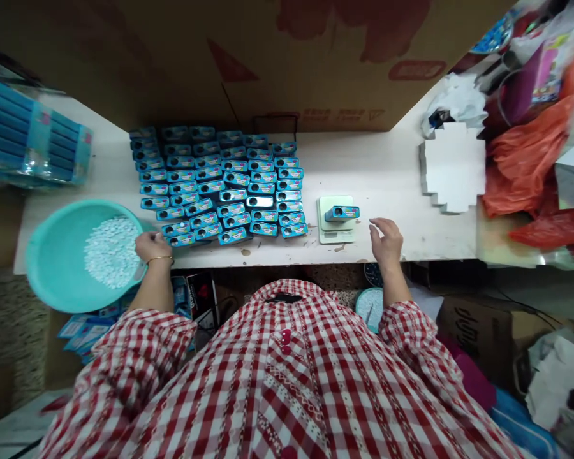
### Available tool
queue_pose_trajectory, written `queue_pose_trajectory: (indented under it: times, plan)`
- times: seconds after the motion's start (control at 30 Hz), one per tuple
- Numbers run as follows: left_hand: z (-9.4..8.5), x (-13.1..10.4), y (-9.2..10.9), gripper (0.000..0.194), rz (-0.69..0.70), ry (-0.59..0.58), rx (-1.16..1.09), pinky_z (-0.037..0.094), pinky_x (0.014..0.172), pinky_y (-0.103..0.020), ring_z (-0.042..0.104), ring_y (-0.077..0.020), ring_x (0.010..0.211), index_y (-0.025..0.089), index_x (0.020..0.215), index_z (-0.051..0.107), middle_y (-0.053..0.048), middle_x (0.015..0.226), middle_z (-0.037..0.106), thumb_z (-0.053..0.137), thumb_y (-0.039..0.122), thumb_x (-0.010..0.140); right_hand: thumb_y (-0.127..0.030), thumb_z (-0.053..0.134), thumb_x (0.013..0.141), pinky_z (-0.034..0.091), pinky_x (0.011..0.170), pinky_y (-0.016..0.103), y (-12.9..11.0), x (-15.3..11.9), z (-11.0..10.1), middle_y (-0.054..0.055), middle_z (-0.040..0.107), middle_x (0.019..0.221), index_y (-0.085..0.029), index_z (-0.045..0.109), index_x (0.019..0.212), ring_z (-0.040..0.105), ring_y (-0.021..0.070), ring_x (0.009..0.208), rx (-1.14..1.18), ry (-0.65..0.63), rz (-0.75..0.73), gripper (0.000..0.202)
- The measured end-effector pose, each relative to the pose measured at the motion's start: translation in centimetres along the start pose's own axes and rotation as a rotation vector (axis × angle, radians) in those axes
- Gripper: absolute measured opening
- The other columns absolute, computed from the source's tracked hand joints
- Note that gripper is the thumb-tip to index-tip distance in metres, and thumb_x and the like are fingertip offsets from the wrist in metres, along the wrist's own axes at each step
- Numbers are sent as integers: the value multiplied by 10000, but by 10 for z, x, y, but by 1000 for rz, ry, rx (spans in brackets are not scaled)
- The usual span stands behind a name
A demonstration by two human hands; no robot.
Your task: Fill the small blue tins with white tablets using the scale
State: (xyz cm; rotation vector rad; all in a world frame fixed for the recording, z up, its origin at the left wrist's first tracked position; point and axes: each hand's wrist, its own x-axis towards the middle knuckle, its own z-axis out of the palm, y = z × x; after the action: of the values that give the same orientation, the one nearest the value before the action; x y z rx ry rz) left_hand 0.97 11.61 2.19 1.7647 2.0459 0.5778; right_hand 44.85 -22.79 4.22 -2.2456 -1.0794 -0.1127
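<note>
My left hand (152,247) is closed, its fingers curled at the right rim of a turquoise basin (52,255); whatever it may hold is hidden. Inside the basin lies a heap of small white pellets (112,252). My right hand (386,242) is open, thumb and fingers apart, just right of a small pale green scale (335,236). One small blue box (342,213) stands on that scale, not touched by either hand. Rows of similar blue boxes (234,212), each with a dark spot on top, stand packed together to the right of my left hand.
A large cardboard carton (229,70) rises behind the boxes. Wrapped blue packs (33,137) stand at the far left. White stacked card pieces (454,166) and orange-red plastic bags (530,153) lie at the right. Below the table's front edge is a tub of white pellets (370,306).
</note>
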Motion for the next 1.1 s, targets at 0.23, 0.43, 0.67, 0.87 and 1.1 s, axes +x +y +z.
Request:
queue_pose_trajectory:
  times: [0.23, 0.43, 0.67, 0.87, 1.1]
  plan:
    - [11, -25, -6, 99, -141, 79, 87, 383, 891, -373, 520, -210, 891, 181, 652, 437, -50, 753, 542, 476, 146, 736, -331, 475, 839, 492, 812, 391, 18, -41, -4, 93, 669, 904, -193, 667, 901, 614, 221, 862, 100, -142, -37, 244]
    - [9, -38, -28, 75, -128, 171, 67, 366, 930, -347, 503, -210, 1010, 189, 698, 494, -101, 915, 595, 475, 168, 768, -370, 457, 845, 503, 801, 404, -1, -49, 16, 96, 670, 893, -204, 660, 898, 625, 236, 844, 192, -296, -165, 267]
    - [14, -19, -10, 143, 88, 41, 60, 386, 888, -325, 532, -213, 952, 146, 815, 596, -121, 955, 608, 482, 233, 806, -391, 446, 852, 512, 768, 394, -10, -52, 27, 91, 680, 883, -202, 656, 898, 639, 239, 829, 182, -346, -228, 286]
    - [32, 6, 6, 120, 217, -121, 177, 389, 866, -340, 557, -229, 906, 138, 794, 623, -120, 938, 630, 510, 156, 759, -380, 462, 848, 524, 754, 378, -14, -69, 29, 84, 683, 908, -215, 653, 936, 646, 231, 832, 202, -367, -169, 267]
    - [-16, 19, -5, 121, 95, -23, 173, 396, 835, -360, 543, -218, 866, 145, 698, 563, -88, 798, 592, 466, 72, 703, -347, 460, 845, 531, 758, 382, -13, -90, 33, 84, 690, 876, -206, 659, 885, 651, 219, 810, 142, -353, -100, 247]
